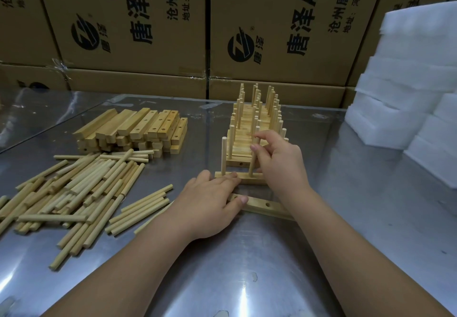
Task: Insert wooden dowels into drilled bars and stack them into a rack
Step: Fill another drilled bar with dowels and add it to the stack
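1. Wooden bar lies on the metal table, just before the rack.
2. Straight, close fingers of the left hand press on it.
3. Thumb and forefinger of the right hand pinch an upright dowel standing in it.

Dim overhead light glares in streaks off the steel tabletop; wide-angle bending at edges, slightly soft focus

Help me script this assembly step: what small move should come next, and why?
Probably press the second dowel fully down: the right hand pinches it upright in the bar, the left hand presses that bar flat, and the end dowel already stands alone.
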